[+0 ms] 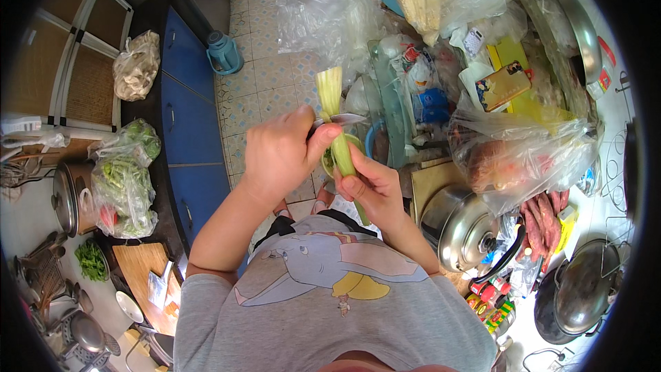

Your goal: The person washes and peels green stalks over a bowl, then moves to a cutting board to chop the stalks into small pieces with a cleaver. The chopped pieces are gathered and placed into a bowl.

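My left hand [286,144] is closed around the dark handle of a small knife. Its metal blade [348,119] lies across a pale green vegetable stalk [341,152], touching it. The stalk's flared top [329,85] reaches past the blade and looks pale and fibrous. My right hand [374,186] grips the lower part of the stalk between thumb and fingers. Behind the stalk, a light green container [326,164] with green scraps in it shows partly, lower down. My hands hide the rest of it.
At left, a dark counter bears bagged green vegetables [124,186], a wooden cutting board [139,268] and a cleaver [160,287]. A blue thermos [224,51] stands on the tiled floor. Right, plastic bags [516,155], a phone [503,85] and a steel lidded pot [459,227] crowd together.
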A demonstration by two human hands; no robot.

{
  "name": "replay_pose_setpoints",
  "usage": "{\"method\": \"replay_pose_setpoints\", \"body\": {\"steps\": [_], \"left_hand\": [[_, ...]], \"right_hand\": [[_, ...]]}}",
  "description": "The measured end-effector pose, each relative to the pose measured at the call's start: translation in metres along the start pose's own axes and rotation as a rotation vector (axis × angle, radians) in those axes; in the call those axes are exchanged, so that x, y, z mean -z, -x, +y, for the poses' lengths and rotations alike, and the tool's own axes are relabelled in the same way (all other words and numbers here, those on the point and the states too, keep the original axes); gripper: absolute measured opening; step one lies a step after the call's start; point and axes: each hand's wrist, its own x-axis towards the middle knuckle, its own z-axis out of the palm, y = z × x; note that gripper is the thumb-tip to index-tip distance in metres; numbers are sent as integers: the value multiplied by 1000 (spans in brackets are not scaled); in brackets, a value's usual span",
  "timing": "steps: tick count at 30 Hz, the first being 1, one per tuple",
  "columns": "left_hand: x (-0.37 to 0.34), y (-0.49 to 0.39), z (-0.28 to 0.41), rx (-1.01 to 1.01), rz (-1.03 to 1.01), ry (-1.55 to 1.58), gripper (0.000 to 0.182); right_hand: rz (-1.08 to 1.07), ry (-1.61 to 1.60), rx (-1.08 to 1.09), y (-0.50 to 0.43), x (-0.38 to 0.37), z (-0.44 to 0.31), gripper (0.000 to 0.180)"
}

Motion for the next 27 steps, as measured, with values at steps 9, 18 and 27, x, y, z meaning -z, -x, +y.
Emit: {"method": "replay_pose_setpoints", "body": {"steps": [9,18,27], "left_hand": [[-3,3,-2,184,-126,258,45],[-8,14,-7,-130,202,-93,47],[-25,27,-9,-238,209,24,50]], "right_hand": [[39,-144,-73,-5,-1,0,47],[11,-255,-148,-7,4,7,39],[-51,-339,-130,-12,11,12,34]]}}
